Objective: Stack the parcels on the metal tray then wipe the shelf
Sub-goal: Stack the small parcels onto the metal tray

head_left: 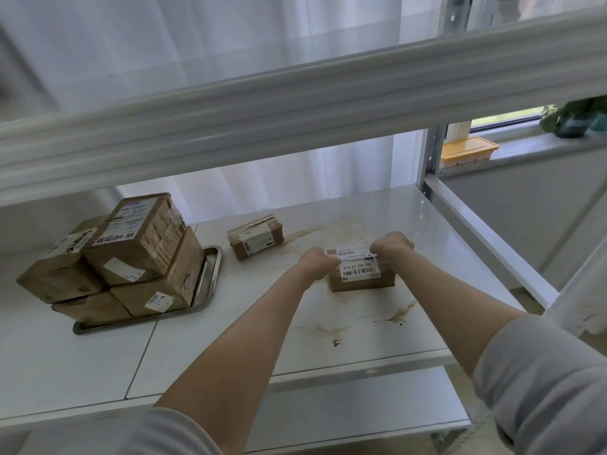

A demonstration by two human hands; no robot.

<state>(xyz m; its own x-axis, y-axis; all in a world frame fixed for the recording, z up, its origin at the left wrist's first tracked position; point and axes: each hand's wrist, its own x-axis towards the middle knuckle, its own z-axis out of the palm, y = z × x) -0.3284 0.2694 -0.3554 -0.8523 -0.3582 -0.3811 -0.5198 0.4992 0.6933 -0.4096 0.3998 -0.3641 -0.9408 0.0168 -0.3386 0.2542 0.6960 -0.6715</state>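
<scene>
On the left of the shelf (230,323), the metal tray (210,274) already carries a pile of parcels (131,251), two layers high. Two more are not on it yet: a back parcel (255,237) lies just right of the tray, and a right-hand parcel (359,277) sits further along amid brown smears (394,316). So the stacking looks mostly done but not finished. Judging by the smears, the wiping has not begun, and no cloth is in view.

Both hands are on the right-hand parcel. The left hand (320,261) grips its left end with fingers curled over the top edge. The right hand (391,246) grips the right end the same way, knuckles up. This parcel seems to rest on the shelf, though I cannot tell whether it is just lifted. It is well apart from the tray, with the back parcel roughly between them.
</scene>
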